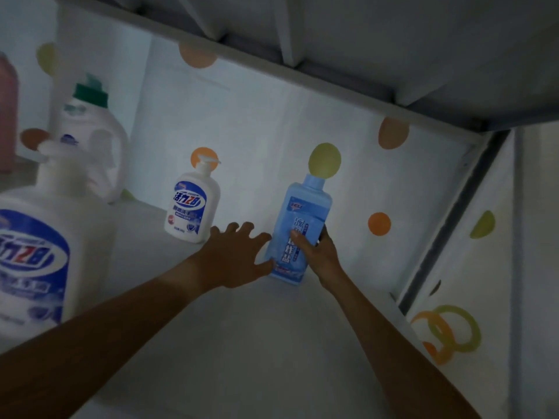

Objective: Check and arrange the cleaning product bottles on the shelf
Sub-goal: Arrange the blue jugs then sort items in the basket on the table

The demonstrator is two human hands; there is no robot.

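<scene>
Blue and upright, the bottle (298, 228) stands on the white shelf (242, 328) near the spotted back wall (272, 122), grasped around its middle by the right hand (317, 252), thumb across the label. The left hand (233, 258) lies released with fingers spread, its thumb touching the bottle's lower left edge. Left of the hands stand a small white pump bottle (192, 207), well apart a white jug (93, 146) with a green cap, a large pump bottle (39, 252) close to the camera, and a blurred pink bottle (7, 116) at the far edge.
</scene>
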